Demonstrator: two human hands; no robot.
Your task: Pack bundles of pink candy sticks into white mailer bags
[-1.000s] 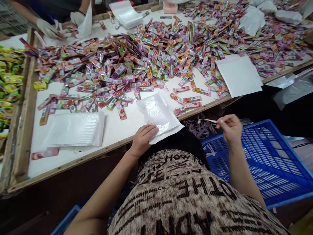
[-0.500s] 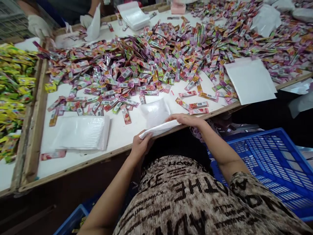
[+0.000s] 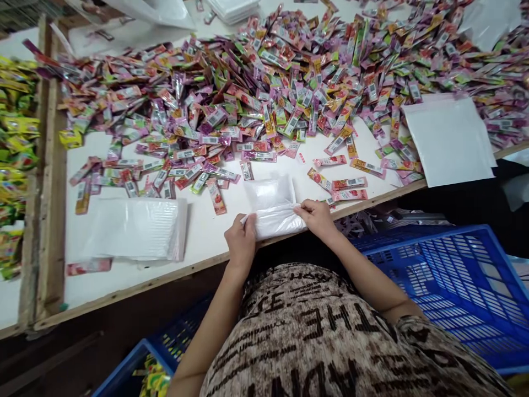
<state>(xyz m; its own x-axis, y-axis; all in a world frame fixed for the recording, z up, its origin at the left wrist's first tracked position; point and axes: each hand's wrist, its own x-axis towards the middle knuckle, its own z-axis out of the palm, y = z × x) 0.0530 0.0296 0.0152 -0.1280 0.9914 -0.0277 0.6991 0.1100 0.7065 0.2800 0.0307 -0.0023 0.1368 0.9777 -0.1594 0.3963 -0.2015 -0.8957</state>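
Note:
A white padded mailer bag (image 3: 270, 207) lies at the near edge of the white table (image 3: 198, 231), its flap folded over. My left hand (image 3: 241, 242) pinches the left end of the fold. My right hand (image 3: 316, 216) pinches the right end. Both hands are closed on the bag's folded edge. Just beyond the bag lies a big heap of small pink, purple and green sachets (image 3: 264, 94), with a few loose sachets (image 3: 343, 187) beside my right hand.
A stack of white mailer bags (image 3: 136, 229) lies left of my hands, and a single flat one (image 3: 448, 140) at the right. A blue plastic crate (image 3: 450, 286) stands below right, another blue crate (image 3: 136, 369) below left. Yellow-green packets (image 3: 16, 143) fill the left tray.
My right hand came from over the blue crate, where it held a thin strip, to the bag. The bag's flap has been folded over and both hands now press the fold.

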